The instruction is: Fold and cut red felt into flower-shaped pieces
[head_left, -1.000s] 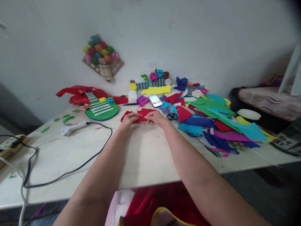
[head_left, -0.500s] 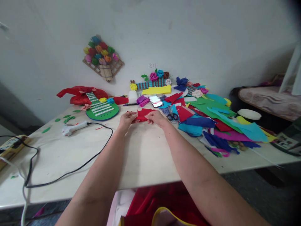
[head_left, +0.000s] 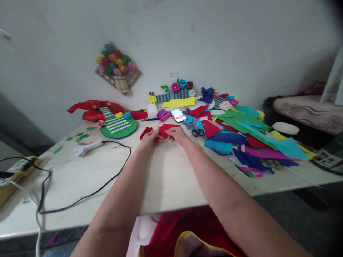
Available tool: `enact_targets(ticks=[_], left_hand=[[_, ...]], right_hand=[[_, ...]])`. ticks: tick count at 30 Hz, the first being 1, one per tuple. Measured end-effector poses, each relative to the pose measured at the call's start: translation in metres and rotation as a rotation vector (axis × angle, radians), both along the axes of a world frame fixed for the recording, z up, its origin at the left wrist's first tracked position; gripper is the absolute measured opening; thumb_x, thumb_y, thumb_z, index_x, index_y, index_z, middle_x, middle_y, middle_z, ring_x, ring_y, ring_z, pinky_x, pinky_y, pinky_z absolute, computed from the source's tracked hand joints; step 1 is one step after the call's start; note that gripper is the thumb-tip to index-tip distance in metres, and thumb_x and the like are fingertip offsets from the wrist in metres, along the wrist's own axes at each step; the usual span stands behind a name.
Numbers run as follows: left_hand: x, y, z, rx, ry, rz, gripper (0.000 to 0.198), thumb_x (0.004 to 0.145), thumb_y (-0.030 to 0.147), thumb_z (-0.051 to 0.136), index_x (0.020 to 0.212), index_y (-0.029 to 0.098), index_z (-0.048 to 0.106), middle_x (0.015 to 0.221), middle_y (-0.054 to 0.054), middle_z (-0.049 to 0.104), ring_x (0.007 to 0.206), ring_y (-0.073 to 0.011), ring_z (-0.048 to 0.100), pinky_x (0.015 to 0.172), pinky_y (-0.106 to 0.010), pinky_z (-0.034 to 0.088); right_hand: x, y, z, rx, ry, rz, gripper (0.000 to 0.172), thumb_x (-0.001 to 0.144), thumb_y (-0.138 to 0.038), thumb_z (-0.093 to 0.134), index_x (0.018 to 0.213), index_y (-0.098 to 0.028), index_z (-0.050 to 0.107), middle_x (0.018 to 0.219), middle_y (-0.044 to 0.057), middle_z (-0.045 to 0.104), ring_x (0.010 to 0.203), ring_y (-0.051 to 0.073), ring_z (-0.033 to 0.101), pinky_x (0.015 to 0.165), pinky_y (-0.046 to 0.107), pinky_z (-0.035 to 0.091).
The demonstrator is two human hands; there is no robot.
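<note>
Both hands are over the middle of the table, with a piece of red crepe paper (head_left: 165,129) between them. My left hand (head_left: 152,139) has its fingers closed on the paper's left part. Thumb and fingertips of my right hand (head_left: 175,134) pinch its near edge on the right. Another crumpled red paper piece (head_left: 145,131) lies just beyond my left hand. Scissors (head_left: 197,132) with dark handles rest to the right of my right hand. Behind the paper lie a phone (head_left: 179,116) with a lit screen and a purple paper roll (head_left: 163,114).
A white glue gun (head_left: 89,147) with a black cord lies left, near a power strip (head_left: 18,176). A green guitar-shaped craft (head_left: 118,130) stands behind it. Coloured paper sheets (head_left: 241,121) are heaped at the right. A yellow paper roll (head_left: 179,102) lies at the back.
My left hand has moved right, closer to my right hand. The red piece beyond it shows more fully. The whole view has shifted slightly.
</note>
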State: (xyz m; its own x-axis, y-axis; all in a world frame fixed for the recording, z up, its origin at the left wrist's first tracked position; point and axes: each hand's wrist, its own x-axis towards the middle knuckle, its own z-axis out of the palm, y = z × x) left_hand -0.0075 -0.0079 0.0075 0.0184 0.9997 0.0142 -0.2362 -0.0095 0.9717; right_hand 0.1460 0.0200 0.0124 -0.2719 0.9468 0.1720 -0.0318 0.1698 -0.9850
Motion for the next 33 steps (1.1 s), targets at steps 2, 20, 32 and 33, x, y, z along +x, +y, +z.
enact_targets(ticks=[2, 20, 32, 33], left_hand=[[0.004, -0.002, 0.0, 0.002, -0.063, -0.05, 0.036, 0.06, 0.042, 0.073, 0.073, 0.01, 0.063, 0.068, -0.007, 0.065, 0.056, -0.0119, 0.059, 0.058, -0.025, 0.048], [0.012, 0.007, -0.007, 0.121, -0.21, 0.113, 0.027, 0.066, 0.036, 0.064, 0.078, 0.012, 0.06, 0.067, -0.004, 0.065, 0.05, -0.0109, 0.055, 0.054, -0.025, 0.045], [0.017, 0.004, -0.002, 0.119, -0.214, 0.29, 0.029, 0.067, 0.04, 0.064, 0.075, 0.013, 0.055, 0.062, -0.002, 0.063, 0.049, -0.0118, 0.056, 0.049, -0.024, 0.042], [0.017, 0.005, -0.002, 0.115, -0.213, 0.299, 0.028, 0.067, 0.039, 0.063, 0.075, 0.014, 0.054, 0.061, -0.002, 0.062, 0.05, -0.0117, 0.056, 0.049, -0.023, 0.043]], right_hand=[[-0.007, 0.0, -0.001, 0.01, 0.027, -0.02, 0.024, 0.074, -0.024, 0.059, 0.053, -0.013, 0.054, 0.041, -0.002, 0.054, 0.032, 0.004, 0.039, 0.036, 0.018, 0.031], [-0.027, -0.01, -0.003, -0.106, 0.092, -0.035, 0.016, 0.074, -0.023, 0.059, 0.061, -0.015, 0.059, 0.05, 0.0, 0.06, 0.037, 0.006, 0.045, 0.041, 0.018, 0.038], [-0.032, -0.013, 0.001, -0.173, 0.022, -0.032, 0.02, 0.074, -0.021, 0.062, 0.057, -0.013, 0.058, 0.045, 0.001, 0.059, 0.037, 0.008, 0.05, 0.04, 0.019, 0.039], [-0.032, -0.014, 0.001, -0.172, 0.016, -0.031, 0.02, 0.074, -0.021, 0.062, 0.056, -0.013, 0.058, 0.045, 0.001, 0.059, 0.037, 0.008, 0.05, 0.04, 0.019, 0.038]])
